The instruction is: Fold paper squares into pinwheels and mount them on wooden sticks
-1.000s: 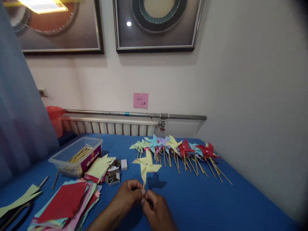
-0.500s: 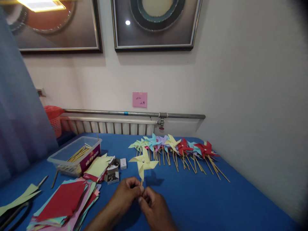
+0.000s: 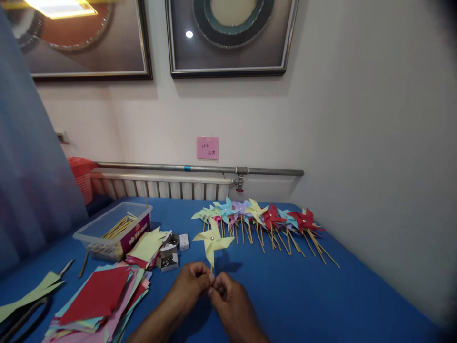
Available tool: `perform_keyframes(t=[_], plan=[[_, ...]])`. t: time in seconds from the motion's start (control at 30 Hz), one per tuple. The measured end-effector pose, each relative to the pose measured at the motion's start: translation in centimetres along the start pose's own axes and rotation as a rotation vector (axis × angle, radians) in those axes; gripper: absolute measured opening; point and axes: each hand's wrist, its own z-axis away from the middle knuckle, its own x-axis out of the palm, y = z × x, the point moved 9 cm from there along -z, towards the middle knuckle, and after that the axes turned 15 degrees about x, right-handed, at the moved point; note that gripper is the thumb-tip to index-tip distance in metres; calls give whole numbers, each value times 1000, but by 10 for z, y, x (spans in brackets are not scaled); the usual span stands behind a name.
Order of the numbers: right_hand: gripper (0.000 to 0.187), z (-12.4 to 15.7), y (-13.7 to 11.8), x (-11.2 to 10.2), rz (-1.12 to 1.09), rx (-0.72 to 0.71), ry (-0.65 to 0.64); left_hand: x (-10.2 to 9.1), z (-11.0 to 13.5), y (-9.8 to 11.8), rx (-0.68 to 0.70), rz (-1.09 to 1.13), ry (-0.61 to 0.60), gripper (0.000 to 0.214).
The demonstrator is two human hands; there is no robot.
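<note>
A pale yellow paper pinwheel (image 3: pixel 213 239) stands upright on a thin wooden stick above the blue table, a shiny pin at its centre. Just below the blades, my left hand (image 3: pixel 193 284) pinches the stick between thumb and fingers. My right hand (image 3: pixel 228 295) closes on the lower part of the stick, its fingertips touching those of the left. Most of the stick is hidden by the fingers. Behind the hands lies a row of finished pinwheels (image 3: pixel 273 216) in red, blue, purple, yellow and green, their sticks pointing toward me.
Left of the hands are a stack of coloured paper (image 3: pixel 96 295), small boxes of pins (image 3: pixel 167 262), yellow paper sheets (image 3: pixel 148 247) and a clear plastic tub (image 3: pixel 114 226) of sticks. Scissors (image 3: pixel 28 317) with pale green paper strips lie at the far left. A wall (image 3: pixel 392 190) bounds the right side.
Both hands and the pinwheel stay in almost the same place. The view has shifted very slightly, and the pinwheel's blades have hardly turned.
</note>
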Motion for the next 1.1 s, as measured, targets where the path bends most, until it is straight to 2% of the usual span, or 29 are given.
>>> perform_keyframes(t=[0.2,0.53,0.7,0.87,1.1], plan=[[15,0,0,-1,67,33,41,-2,-2,-10,-6,-9,75,40],[23,-2,-1,-3,121,101,132,-7,-2,-9,-26,-142,112,30],[20,0,-4,-1,204,63,159,-11,-1,-6,-3,-205,149,24],[19,3,-8,3,246,30,123,-18,-1,1,18,-351,151,25],[16,1,-9,10,295,13,125,-34,-5,-3,40,-500,213,27]])
